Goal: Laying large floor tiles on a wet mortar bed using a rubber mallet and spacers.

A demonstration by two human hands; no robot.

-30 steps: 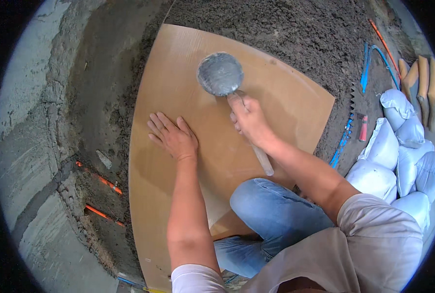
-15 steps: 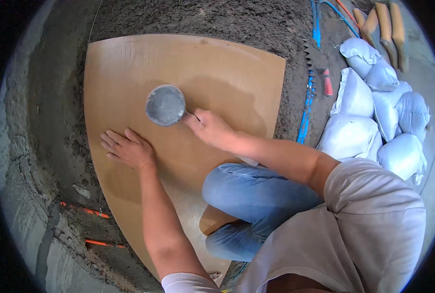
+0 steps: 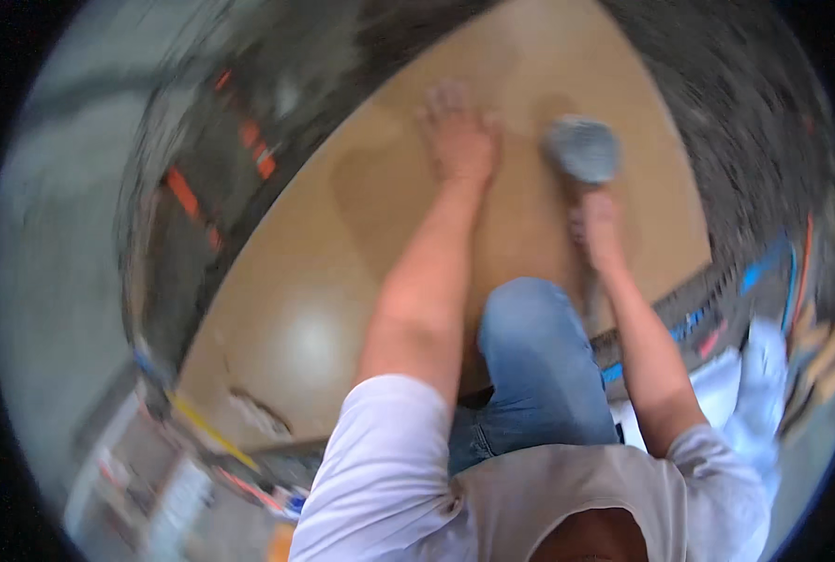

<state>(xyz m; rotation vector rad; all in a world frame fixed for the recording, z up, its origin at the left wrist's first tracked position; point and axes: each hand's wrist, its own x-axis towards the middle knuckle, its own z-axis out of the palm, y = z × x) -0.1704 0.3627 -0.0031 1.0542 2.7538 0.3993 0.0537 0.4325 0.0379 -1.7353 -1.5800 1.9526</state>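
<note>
My left hand (image 3: 459, 140) is pressed flat on a large smooth brown board (image 3: 380, 225), fingers spread. To its right, my right hand (image 3: 598, 229) grips the handle of a round grey ladle (image 3: 583, 150). The ladle's cup looks coated in grey and points away from me over the board. Motion blur hides whether it touches the surface and whether anything is in it. One jeans-clad knee (image 3: 534, 337) rests at the board's near side, between my arms.
Rough dark ground (image 3: 717, 103) borders the board. Orange pipes (image 3: 183, 192) lie on the left. Blue tubing (image 3: 689, 323) and white sacks (image 3: 759, 375) are at the right. A yellow strip (image 3: 213, 429) runs along the board's lower-left edge, near a small blurred object (image 3: 258, 412).
My view has swung round to the left, so the board appears turned and more of its near left end shows. My left hand stays flat on it; the ladle remains in my right hand.
</note>
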